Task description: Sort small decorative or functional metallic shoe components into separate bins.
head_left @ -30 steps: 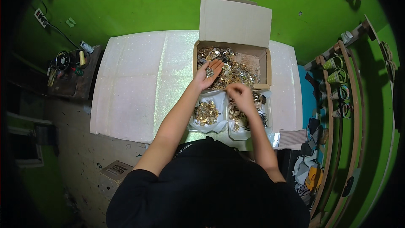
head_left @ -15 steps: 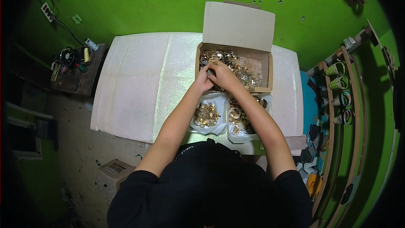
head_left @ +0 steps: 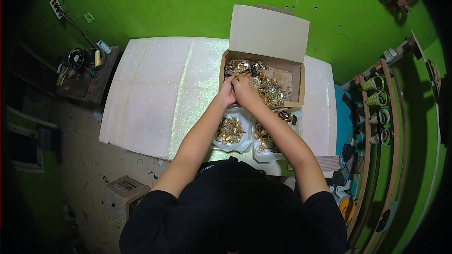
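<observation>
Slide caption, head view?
Left hand and right hand meet over an open box of shiny pieces on a pale table.

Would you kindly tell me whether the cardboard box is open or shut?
The cardboard box is open: its lid stands raised at the back, and the gold and silver-coloured pieces inside are visible.

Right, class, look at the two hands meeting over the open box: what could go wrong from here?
The left hand and right hand meet over the near side of the open box; anything small between them, hidden from view, could drop into the loose metal pieces and get lost. The right forearm crosses above the right tub, so a low sweep might knock its contents about.
</observation>
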Tool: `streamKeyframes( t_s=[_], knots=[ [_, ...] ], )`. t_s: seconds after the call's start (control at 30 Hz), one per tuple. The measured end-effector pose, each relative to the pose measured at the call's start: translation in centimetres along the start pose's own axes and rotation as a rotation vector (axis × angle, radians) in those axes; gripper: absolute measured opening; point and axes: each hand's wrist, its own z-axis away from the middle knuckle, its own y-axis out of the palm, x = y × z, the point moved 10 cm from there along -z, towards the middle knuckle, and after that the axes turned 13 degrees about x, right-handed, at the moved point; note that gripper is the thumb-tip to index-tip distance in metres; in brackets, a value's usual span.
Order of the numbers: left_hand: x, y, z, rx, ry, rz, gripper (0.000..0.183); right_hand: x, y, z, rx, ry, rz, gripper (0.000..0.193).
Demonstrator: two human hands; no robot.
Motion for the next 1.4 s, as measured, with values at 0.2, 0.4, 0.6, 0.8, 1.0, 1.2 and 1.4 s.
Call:
streamKeyframes(
  t_s=[0.2, 0.4, 0.6, 0.8, 1.0, 1.2, 1.4],
  knots=[
    [-0.4, -0.2, -0.2, 0.026, 0.033, 0.034, 0.042, 1.0, -0.4, -0.3, -0.036, -0.04, 0.063, 0.014],
    [-0.5, -0.6, -0.8, 0.039, 0.032, 0.032, 0.037, 0.9, -1.1, -0.1, -0.113, -0.073, 0.048, 0.014],
    [-0.1, -1.6, -0.3, -0.051, 0.007, 0.109, 0.03, -3.0, -2.8, 0.3, -0.197, 0.077, -0.425, 0.017],
    [-0.3, -1.7, -0.4, 0.073, -0.012, 0.138, 0.03, -7.2, 0.9, 0.9, -0.101, 0.371, -1.39, 0.013],
    [-0.2, -0.4, -0.1, 0.072, -0.005, 0.169, 0.029, -7.7, 1.3, 1.0, -0.124, 0.351, -1.576, 0.013],
    [-0.1, -0.7, 0.0, 0.071, 0.004, 0.202, 0.032, -7.8, 1.6, 0.7, -0.083, 0.341, -1.625, 0.015],
    [-0.1, 0.0, -0.2, 0.148, 0.02, 0.221, 0.039, -6.7, 1.5, 2.5, -0.077, 0.358, -1.76, 0.012]
  ],
)
